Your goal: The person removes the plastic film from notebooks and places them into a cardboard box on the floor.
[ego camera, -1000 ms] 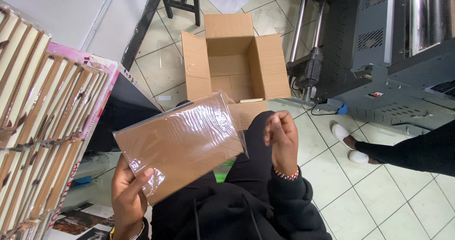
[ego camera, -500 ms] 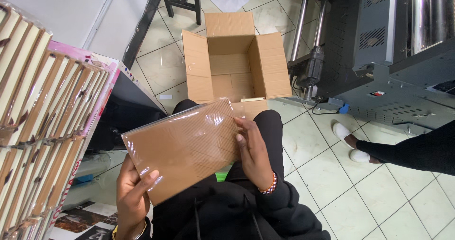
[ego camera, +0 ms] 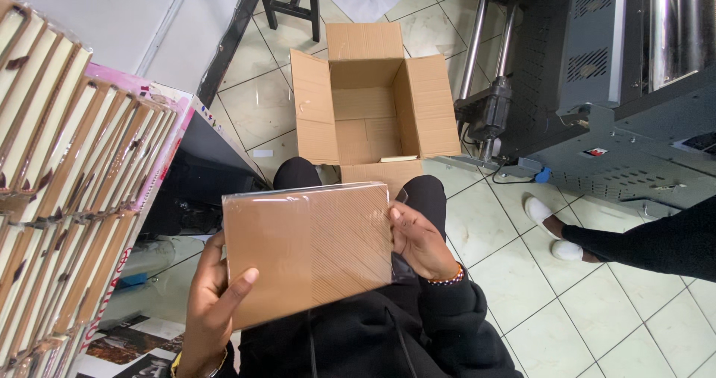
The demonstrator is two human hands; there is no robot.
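Hands hold a flat brown notebook wrapped in clear film [ego camera: 307,251] over the person's lap, near the middle of the view. The left hand [ego camera: 212,307], at seven o'clock from the notebook, grasps its lower left corner, thumb lying across the front cover and fingers underneath. The right hand [ego camera: 419,240], at three o'clock, grips the right edge with curled fingers; a beaded bracelet [ego camera: 446,279] circles that wrist. Diagonal lines are embossed over the right half of the cover, and the film shines along the top edge. Black trousers and a dark sweater [ego camera: 388,333] show beneath.

At nine o'clock, rows of similar tan books [ego camera: 67,176] stand packed on edge in a pink-rimmed tray [ego camera: 160,135]. At twelve o'clock from the notebook, just past the knees, an open cardboard box [ego camera: 369,105] sits on the tiled floor [ego camera: 522,288] with its four flaps spread. At three o'clock, another person's black-clad leg with a white shoe [ego camera: 548,229] stretches in. Farther off, at one to two o'clock, stands a large grey machine with metal rollers [ego camera: 626,72].
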